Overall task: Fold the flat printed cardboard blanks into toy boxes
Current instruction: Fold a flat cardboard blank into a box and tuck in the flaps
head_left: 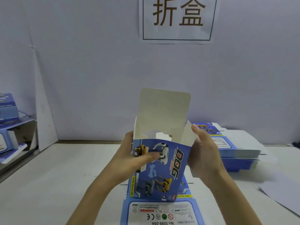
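Observation:
A blue printed toy box (164,172) with robot dogs and the word DOG stands half-formed above the table, its top open and a tall white lid flap (164,111) sticking up. My left hand (129,159) grips its left side, thumb lying across the printed front. My right hand (206,153) holds the right side, with fingers on the white side flap (189,137). Under the box a flat printed blank (162,213) lies at the table's near edge, its warning panel facing up.
A stack of flat blue blanks (235,146) lies at the right on the white table (56,184). Folded blue boxes (8,108) sit on a shelf at the far left. A paper sign (177,18) hangs on the wall behind. A loose sheet (284,192) lies at right.

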Tool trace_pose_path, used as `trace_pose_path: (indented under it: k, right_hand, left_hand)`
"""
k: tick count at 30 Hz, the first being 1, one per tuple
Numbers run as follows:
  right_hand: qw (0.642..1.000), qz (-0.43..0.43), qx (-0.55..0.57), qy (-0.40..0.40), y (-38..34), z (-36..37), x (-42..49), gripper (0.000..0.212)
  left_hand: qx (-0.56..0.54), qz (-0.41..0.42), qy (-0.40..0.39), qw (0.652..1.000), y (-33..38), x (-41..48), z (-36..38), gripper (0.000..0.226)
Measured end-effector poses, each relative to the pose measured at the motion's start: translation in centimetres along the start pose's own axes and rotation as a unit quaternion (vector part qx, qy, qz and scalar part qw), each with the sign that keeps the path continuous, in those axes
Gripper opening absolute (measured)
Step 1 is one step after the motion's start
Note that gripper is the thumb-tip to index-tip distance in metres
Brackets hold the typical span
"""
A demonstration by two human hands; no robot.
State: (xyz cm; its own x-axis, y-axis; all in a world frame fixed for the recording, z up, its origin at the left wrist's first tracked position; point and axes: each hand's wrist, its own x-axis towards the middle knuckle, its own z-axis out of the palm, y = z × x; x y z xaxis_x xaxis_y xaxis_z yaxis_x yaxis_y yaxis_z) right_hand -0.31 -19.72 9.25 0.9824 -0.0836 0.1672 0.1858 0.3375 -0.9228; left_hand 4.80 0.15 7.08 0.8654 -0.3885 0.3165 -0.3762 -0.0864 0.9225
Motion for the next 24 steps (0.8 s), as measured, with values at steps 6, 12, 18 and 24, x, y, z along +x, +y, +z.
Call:
trace_pose_path:
  k: [6, 12, 18, 24]
  right_hand:
    - [0.998, 0.042, 0.044, 0.031, 3.0, 1.0, 0.0, 0.039]
    - [0.989, 0.136, -0.052, -0.017, 2.9, 0.8, -0.6, 0.055]
    - [0.925, -0.273, -0.211, 0.16, 1.9, 0.5, -1.6, 0.044]
    - [0.858, -0.353, -0.35, 0.129, 3.2, 0.4, -1.9, 0.016]
  left_hand:
    - [0.007, -0.029, 0.034, 0.999, -1.4, 0.7, -0.3, 0.076]
    - [0.02, -0.028, 0.038, 0.999, -1.6, 0.9, -0.4, 0.078]
    - [0.025, -0.009, 0.033, 0.999, -1.2, 0.2, -0.1, 0.075]
    - [0.081, 0.013, 0.02, 0.996, -0.6, -0.2, 0.3, 0.079]
